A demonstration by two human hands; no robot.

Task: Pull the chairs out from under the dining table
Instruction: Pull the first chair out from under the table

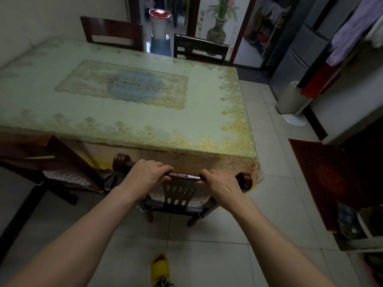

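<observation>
The dining table (207,112) fills the middle, covered by a pale green cloth with gold lace print. Right in front of me a dark wooden chair (183,176) stands at the table's near edge, its seat partly under the top. My left hand (145,175) and my right hand (219,183) both grip its rounded top rail, one on each side of the carved back slat. A second chair (62,156) stands at the near left, angled away from the table. Two more chair backs, one (113,33) and another (200,49), rise behind the far edge.
A red mat (323,179) lies on the tiled floor at the right beside a low shelf. A white stand fan base (294,119) and a fridge (300,56) stand at the far right. My yellow slipper (159,266) shows at the bottom.
</observation>
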